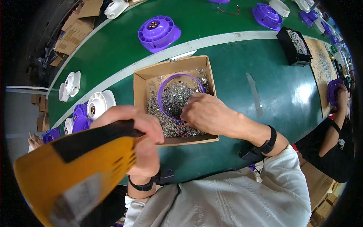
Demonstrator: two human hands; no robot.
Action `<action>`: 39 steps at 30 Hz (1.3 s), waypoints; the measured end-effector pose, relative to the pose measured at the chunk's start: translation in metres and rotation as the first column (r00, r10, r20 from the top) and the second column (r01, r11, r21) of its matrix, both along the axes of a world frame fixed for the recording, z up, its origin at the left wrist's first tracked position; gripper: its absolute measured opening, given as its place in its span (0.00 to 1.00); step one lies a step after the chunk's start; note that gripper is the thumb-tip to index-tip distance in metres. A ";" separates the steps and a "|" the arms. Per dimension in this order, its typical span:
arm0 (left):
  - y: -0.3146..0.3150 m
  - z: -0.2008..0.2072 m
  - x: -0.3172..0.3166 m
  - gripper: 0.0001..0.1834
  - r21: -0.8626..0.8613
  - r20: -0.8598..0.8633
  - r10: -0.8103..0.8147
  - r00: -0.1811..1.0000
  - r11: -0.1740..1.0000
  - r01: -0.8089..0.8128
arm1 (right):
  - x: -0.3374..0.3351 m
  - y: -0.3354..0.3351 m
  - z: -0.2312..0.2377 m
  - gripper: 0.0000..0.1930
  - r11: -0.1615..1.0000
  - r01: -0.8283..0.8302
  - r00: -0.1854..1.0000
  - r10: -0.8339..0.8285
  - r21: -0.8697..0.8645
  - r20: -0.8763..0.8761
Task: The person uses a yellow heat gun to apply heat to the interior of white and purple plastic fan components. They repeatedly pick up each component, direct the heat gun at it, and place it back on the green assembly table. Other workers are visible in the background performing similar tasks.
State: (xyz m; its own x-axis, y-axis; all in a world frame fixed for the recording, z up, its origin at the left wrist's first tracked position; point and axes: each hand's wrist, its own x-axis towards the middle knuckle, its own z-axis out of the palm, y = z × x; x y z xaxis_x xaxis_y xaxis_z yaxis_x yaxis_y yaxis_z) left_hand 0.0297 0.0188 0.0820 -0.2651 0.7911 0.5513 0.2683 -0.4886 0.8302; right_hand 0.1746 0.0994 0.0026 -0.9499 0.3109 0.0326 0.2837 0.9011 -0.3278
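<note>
My left hand [145,128] is wrapped round a yellow and black power tool [90,155]. The tool is large in the lower left and blurred by motion; its working tip cannot be made out. My right hand [208,113] reaches over the right rim of a purple ring [160,96], its fingers curled down against small metal parts [176,100] that look like screws. Whatever those fingertips pinch is hidden. Ring and metal parts lie in an open cardboard box [172,68] on the green table [242,94].
Left of the box sit white housings [100,106] and purple housings [81,119]. Beyond a pale strip stands another purple housing [159,33]. At the right are a black bin [293,45] of metal parts, a wooden board [321,72] and a co-worker's hand [342,94] on a purple part.
</note>
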 end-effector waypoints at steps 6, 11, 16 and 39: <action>-0.002 0.003 0.012 0.30 0.147 0.165 -0.124 0.978 0.984 0.100 | -0.001 -0.001 -0.002 0.10 1.000 -0.010 1.000 0.010 -0.002 -0.017; 0.002 0.001 0.015 0.31 -0.047 0.010 -0.061 0.998 0.997 0.061 | 0.000 0.000 -0.002 0.10 1.000 -0.006 1.000 0.006 -0.026 0.006; 0.004 0.003 0.022 0.30 0.010 0.232 -0.007 0.973 1.000 0.005 | 0.000 -0.001 -0.004 0.10 0.999 0.007 1.000 -0.006 -0.035 0.018; 0.006 0.005 0.029 0.34 -0.033 0.091 -0.126 0.988 0.991 0.130 | 0.001 -0.002 -0.002 0.10 1.000 0.005 1.000 -0.005 -0.011 0.029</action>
State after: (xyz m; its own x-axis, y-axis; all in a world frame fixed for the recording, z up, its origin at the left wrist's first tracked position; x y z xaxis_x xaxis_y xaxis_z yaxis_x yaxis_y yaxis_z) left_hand 0.0583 0.0247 0.0865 -0.2065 0.8418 0.4988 0.1305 -0.4815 0.8667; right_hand 0.1756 0.0971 0.0010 -0.9488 0.3159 0.0016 0.2978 0.8961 -0.3292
